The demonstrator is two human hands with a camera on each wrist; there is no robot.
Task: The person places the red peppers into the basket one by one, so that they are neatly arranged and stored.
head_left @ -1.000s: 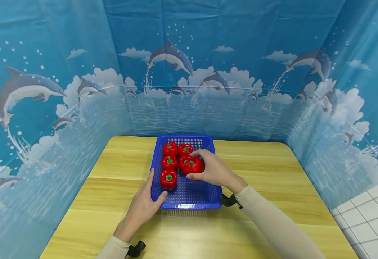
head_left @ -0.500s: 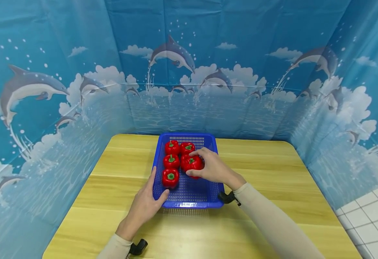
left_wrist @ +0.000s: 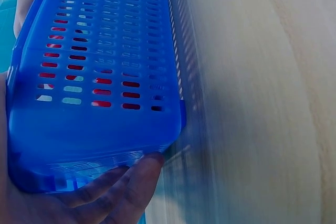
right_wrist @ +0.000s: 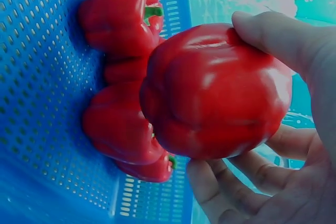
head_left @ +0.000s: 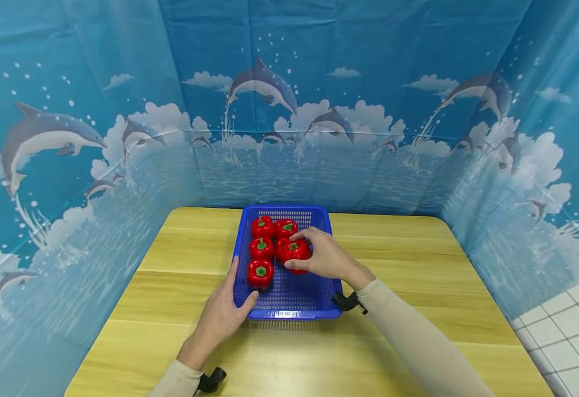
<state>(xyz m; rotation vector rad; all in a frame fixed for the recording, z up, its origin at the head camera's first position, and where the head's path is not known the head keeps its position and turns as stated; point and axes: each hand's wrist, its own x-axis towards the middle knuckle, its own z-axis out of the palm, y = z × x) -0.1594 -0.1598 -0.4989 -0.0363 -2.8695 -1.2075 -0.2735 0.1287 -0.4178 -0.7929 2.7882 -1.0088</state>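
Observation:
My right hand (head_left: 329,255) grips a red bell pepper (head_left: 295,251) between thumb and fingers, over the right part of a blue plastic basket (head_left: 328,300). In the right wrist view this bell pepper (right_wrist: 215,93) is raised above the others. Several red bell peppers stand inside the basket with green stems up, among them a front-left pepper (head_left: 260,274) and a back-left pepper (head_left: 262,226). The held pepper partly covers one behind it. My left hand (head_left: 220,314) holds the basket's front-left corner, thumb at the rim; its fingers (left_wrist: 142,179) curl round the outside wall.
The basket stands on a wooden table (head_left: 398,331), whose far edge meets a blue dolphin-print curtain (head_left: 289,165). The curtain also runs along both sides. White tiles (head_left: 567,325) show at the lower right.
The held bell pepper has shifted slightly left over the one behind it. The left hand keeps its hold on the basket corner, and the head view has moved a little.

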